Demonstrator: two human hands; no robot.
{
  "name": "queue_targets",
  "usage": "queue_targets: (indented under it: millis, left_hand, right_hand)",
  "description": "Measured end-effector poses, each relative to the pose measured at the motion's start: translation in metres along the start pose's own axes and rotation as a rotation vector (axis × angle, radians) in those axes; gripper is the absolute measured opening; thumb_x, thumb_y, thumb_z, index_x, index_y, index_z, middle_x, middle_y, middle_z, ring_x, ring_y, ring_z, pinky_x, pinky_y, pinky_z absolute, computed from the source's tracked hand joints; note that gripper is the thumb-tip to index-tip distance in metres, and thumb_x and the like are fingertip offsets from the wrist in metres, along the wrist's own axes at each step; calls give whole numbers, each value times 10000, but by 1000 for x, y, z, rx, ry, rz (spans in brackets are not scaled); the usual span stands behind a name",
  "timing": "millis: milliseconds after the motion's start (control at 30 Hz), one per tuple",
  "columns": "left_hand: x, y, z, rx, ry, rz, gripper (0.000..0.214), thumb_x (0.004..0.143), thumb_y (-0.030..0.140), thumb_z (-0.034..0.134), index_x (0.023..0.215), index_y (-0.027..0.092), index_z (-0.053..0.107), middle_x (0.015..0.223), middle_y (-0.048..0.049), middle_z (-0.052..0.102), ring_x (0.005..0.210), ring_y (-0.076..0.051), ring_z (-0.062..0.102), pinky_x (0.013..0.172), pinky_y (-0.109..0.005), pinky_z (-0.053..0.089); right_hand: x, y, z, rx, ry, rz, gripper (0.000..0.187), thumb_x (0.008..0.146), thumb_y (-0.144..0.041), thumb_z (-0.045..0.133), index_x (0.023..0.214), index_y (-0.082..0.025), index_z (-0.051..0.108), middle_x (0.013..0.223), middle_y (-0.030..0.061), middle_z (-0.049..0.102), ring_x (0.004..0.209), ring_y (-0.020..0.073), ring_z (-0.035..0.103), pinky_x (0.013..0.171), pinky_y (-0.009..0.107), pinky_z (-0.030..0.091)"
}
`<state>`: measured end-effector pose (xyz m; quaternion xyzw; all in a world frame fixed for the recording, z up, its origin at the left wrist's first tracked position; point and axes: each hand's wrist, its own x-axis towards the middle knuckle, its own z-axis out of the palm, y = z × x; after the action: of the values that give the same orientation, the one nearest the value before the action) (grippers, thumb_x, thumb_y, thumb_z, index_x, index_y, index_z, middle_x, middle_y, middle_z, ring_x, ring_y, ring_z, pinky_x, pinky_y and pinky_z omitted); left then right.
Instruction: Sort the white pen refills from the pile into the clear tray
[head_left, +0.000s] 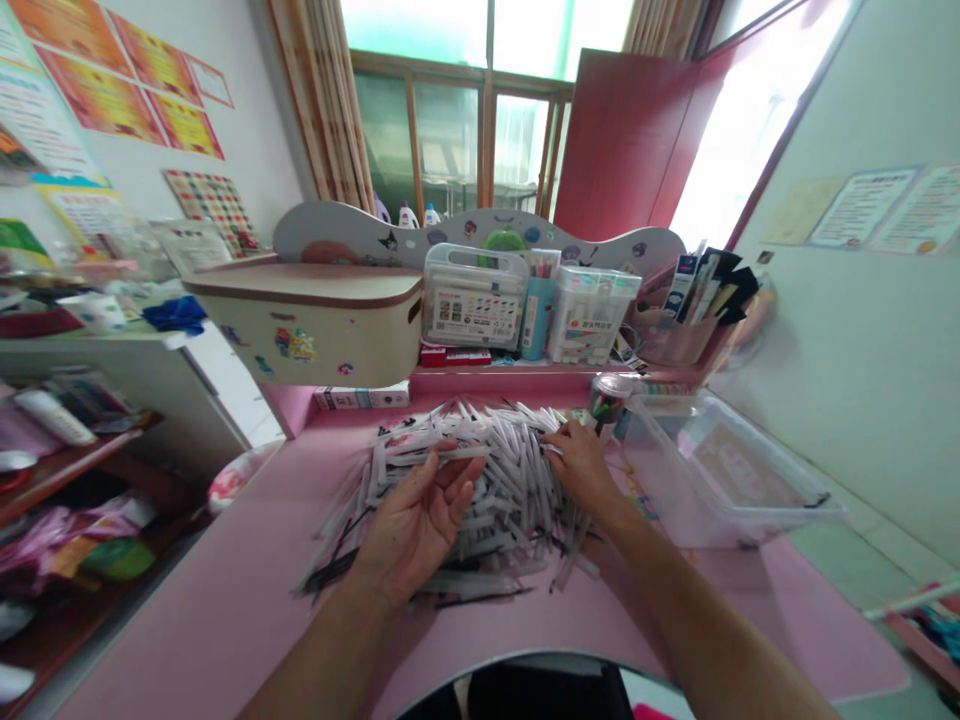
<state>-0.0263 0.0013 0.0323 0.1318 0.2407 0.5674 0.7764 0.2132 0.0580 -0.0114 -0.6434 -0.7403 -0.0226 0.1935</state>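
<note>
A wide heap of slim white pen-like sticks (pixel 499 500), some with black ends, lies on the pink desk (pixel 225 590). My left hand (pixel 420 520) is turned palm up over the heap's left half, its fingers curled round one slim white stick (pixel 463 454) that lies across them. At the heap's right back edge, my right hand (pixel 583 465) points down with its fingertips pinched together on the end of a white stick. Most of that stick is hidden among the others.
To the right stands a clear plastic bin (pixel 720 470), beside a clear jar of pens (pixel 611 393). A shelf behind holds a lidded beige box (pixel 315 325), a clear marker case (pixel 474 300), a blue pencil tube (pixel 536 315), a marker box (pixel 592 315) and a pink pen holder (pixel 675 335).
</note>
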Motion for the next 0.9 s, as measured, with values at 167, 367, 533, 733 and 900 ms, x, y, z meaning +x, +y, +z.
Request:
queue_targets:
  millis: [167, 367, 533, 733, 900]
  left_hand:
    - [-1, 0, -1, 32, -14, 14, 259, 989, 130, 410, 988, 144, 669, 934, -111, 775, 890, -205, 756, 651, -215, 626]
    - [1, -3, -3, 123, -56, 44, 157, 937, 112, 511, 1001, 150, 649, 975, -105, 769, 916, -209, 751, 669, -207, 623]
    - [1, -8, -2, 191, -59, 73, 114, 895, 98, 580, 968, 148, 653, 993, -106, 770, 927, -205, 748, 705, -213, 620]
    - [-2, -11, 1, 256, -65, 103, 68, 851, 157, 678, 918, 148, 678, 999, -93, 769, 942, -222, 744, 706, -220, 620]
    - [-2, -13, 1, 298, -103, 105, 92, 828, 180, 714, 912, 156, 690, 1027, -85, 765, 980, -223, 733, 742, -222, 614]
  right_hand:
    - [2, 0, 2, 0, -12, 16, 231, 859, -173, 597, 1001, -227, 771, 1020, 118, 635, 991, 275, 542, 860, 373, 402]
    - [2, -4, -4, 551, 127, 71, 181, 813, -180, 559, 923, -181, 703, 893, 69, 658, 864, 218, 603, 826, 366, 470]
    - [-17, -33, -18, 1427, -63, 177, 161, 759, -267, 662, 908, -219, 627, 712, -32, 624, 568, 126, 550, 500, 231, 442]
    - [-35, -58, -25, 1553, -123, 137, 146, 825, -296, 659, 928, -211, 720, 688, -15, 622, 563, 110, 554, 519, 223, 441]
    - [-35, -61, -25, 1558, -40, 118, 174, 826, -334, 690, 961, -223, 698, 741, -14, 656, 628, 122, 602, 609, 246, 497]
